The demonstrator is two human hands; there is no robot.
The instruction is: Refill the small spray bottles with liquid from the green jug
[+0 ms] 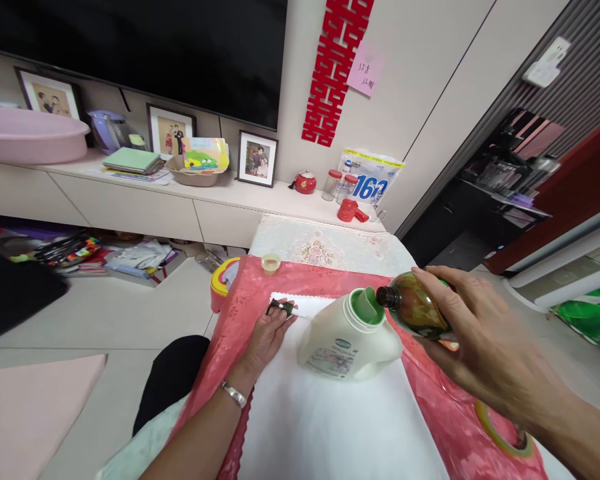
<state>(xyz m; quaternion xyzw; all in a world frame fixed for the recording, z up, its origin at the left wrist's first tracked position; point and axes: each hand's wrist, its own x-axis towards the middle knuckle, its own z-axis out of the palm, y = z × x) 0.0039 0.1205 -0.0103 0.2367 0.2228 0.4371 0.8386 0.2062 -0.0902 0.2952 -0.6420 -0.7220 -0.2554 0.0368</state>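
Note:
My right hand (470, 333) is wrapped round a brown-green glass bottle (417, 305), tipped sideways. The bottle's dark threaded neck lies at the green pouring spout (366, 307) in the mouth of a pale detergent jug (337, 340). Whether liquid is flowing I cannot make out. The jug stands upright, its handle toward the right. Left of it, my left hand (267, 333) is palm up, its fingers closed on a dark dropper cap (280, 307). A thin pale pipette appears to extend from the cap toward the jug.
White cloth (340, 427) covers red sheeting (220, 340) on the table. A small pale cup (270, 264) stands at the table's far left and a tape roll (505, 433) lies near right. Beyond is a low cabinet (240, 212) with photo frames and jars.

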